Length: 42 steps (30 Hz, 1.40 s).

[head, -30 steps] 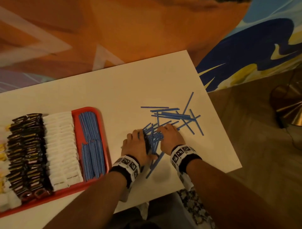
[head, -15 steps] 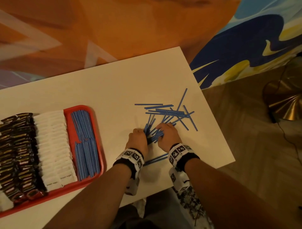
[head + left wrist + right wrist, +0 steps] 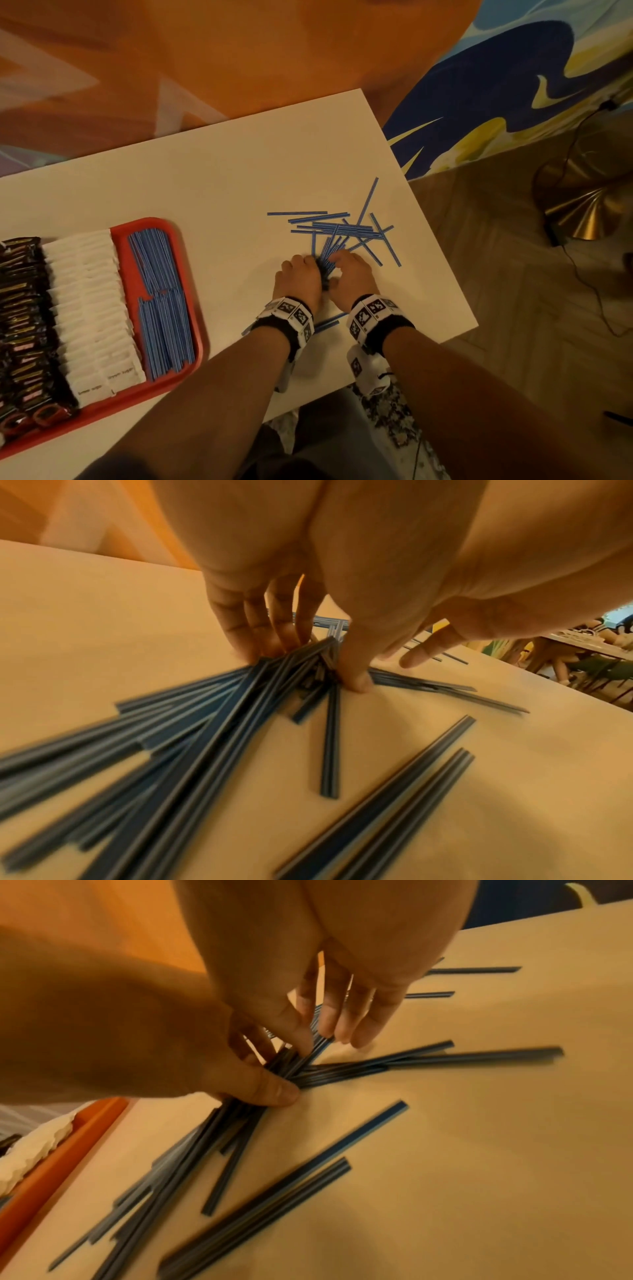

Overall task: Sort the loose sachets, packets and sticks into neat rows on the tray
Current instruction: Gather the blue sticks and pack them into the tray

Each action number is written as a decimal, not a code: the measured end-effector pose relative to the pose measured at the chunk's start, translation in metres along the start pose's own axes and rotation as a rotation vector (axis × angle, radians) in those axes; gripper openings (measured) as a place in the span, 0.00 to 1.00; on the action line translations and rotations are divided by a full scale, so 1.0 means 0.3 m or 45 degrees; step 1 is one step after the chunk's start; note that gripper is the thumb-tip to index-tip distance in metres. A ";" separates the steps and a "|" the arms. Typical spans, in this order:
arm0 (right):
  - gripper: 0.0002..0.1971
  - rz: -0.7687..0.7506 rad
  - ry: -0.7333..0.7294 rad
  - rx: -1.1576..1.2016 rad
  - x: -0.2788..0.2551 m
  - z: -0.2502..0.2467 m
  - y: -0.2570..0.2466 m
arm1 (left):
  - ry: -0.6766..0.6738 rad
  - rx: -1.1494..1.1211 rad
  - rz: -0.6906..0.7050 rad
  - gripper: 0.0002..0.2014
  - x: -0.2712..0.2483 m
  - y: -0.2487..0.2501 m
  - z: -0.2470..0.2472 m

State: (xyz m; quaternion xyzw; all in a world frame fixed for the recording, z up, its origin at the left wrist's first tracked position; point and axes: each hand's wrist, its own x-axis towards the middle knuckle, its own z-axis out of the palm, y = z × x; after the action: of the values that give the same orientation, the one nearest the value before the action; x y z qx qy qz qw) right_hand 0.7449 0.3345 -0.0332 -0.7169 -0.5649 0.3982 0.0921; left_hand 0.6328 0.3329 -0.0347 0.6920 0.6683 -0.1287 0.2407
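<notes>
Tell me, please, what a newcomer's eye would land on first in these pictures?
Probably the two hands, left hand and right hand, pinching a fan of loose blue sticks on the white table. Next, the red tray at the left, with neat rows of blue sticks, white sachets and dark packets.

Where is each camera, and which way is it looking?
Head: on the person's head, looking down at the table, red tray, loose blue sticks; both forearms, left hand, right hand show.
Left wrist: under the left wrist, looking along the fingers gathering sticks.
Right wrist: under the right wrist, looking along the fingers at the sticks.
Shared: both wrist views show both hands on one stick bundle.
</notes>
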 end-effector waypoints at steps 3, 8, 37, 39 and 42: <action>0.18 0.013 0.056 -0.009 0.001 -0.016 0.031 | -0.037 -0.022 -0.010 0.16 0.006 0.011 0.003; 0.18 0.089 0.076 0.104 0.003 -0.027 0.068 | -0.048 -0.003 -0.030 0.14 0.002 0.027 0.026; 0.17 0.156 0.099 0.326 0.032 -0.007 0.020 | -0.150 -0.237 0.104 0.21 0.002 -0.172 -0.079; 0.16 0.165 0.111 0.321 0.033 -0.007 0.005 | -0.170 -0.306 0.121 0.18 -0.003 -0.179 -0.089; 0.13 0.227 0.195 0.456 0.038 -0.016 -0.034 | -0.150 -0.391 0.149 0.13 -0.009 -0.188 -0.104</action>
State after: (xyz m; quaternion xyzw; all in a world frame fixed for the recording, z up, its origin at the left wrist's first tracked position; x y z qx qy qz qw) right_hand 0.7412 0.3495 -0.0295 -0.7643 -0.4107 0.4432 0.2252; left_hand 0.5725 0.3457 -0.0160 0.6761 0.6234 -0.0510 0.3894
